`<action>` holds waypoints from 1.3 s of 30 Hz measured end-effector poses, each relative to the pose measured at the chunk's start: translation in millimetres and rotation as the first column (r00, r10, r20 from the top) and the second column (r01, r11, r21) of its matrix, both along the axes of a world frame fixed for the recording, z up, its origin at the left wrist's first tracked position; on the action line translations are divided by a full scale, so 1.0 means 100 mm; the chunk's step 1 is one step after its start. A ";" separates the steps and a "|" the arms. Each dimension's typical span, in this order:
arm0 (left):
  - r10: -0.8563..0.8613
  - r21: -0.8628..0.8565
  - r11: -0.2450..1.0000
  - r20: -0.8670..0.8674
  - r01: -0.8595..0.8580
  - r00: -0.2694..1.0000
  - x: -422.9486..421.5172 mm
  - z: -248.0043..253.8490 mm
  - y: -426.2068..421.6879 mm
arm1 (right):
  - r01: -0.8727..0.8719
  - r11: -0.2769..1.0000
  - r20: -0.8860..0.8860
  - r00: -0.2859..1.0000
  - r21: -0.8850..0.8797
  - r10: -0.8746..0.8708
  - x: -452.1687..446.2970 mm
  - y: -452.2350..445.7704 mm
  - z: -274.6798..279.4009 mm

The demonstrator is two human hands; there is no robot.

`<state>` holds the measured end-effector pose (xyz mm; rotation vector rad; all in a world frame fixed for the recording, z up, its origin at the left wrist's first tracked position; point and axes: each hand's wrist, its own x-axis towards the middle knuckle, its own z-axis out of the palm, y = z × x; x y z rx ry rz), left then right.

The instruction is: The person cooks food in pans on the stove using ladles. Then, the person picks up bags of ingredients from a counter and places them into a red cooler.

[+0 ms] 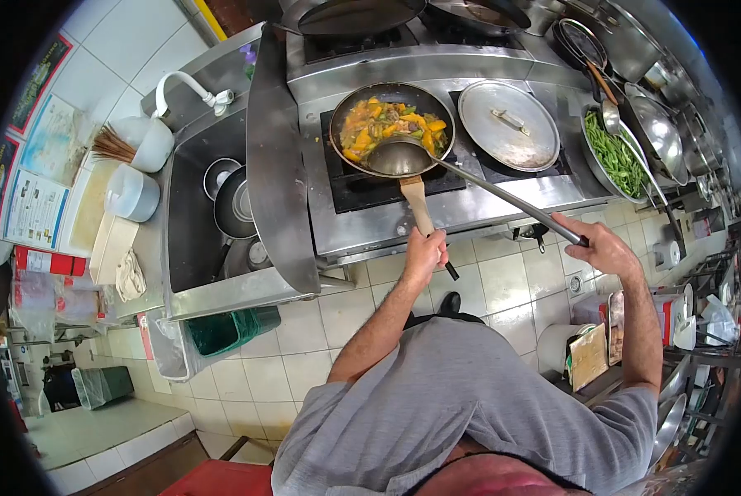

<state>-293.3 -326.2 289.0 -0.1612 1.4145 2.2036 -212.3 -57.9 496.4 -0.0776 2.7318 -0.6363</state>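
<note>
On a pale-tiled floor [503, 277], I work at a steel stove [337, 237], a sink [213, 301] off its left end. One pan [334, 136] of orange-and-green food [370, 124] sits near the stove's front edge, my left hand [426, 250] closed around its handle [417, 202]. My right hand [598, 242] wraps the end of one long ladle [397, 159], its bowl inside the pan. One round lid [507, 124] lies to the right; two large pans [358, 18] line the back edge. At the right edge, a bowl [604, 183] holds greens [604, 149]. Cookware [236, 217] fills part of the sink; beside it, a white container [153, 147] holds brown sticks [116, 142].
</note>
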 end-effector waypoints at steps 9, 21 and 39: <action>0.059 -0.033 0.998 0.016 -0.058 0.998 0.01 -0.04 0.05 | 0.184 0.982 -0.278 0.941 -0.053 -0.191 0.19 0.03 -1.38; 0.188 -0.136 0.975 0.080 -0.176 0.979 0.06 0.08 0.27 | 0.172 0.910 -0.208 0.942 -0.378 -0.264 -0.02 0.14 -2.69; 0.295 -0.352 0.891 -0.035 -0.288 0.955 0.04 0.09 0.57 | 0.278 0.101 0.241 0.929 -0.955 -0.281 -0.12 1.73 -0.25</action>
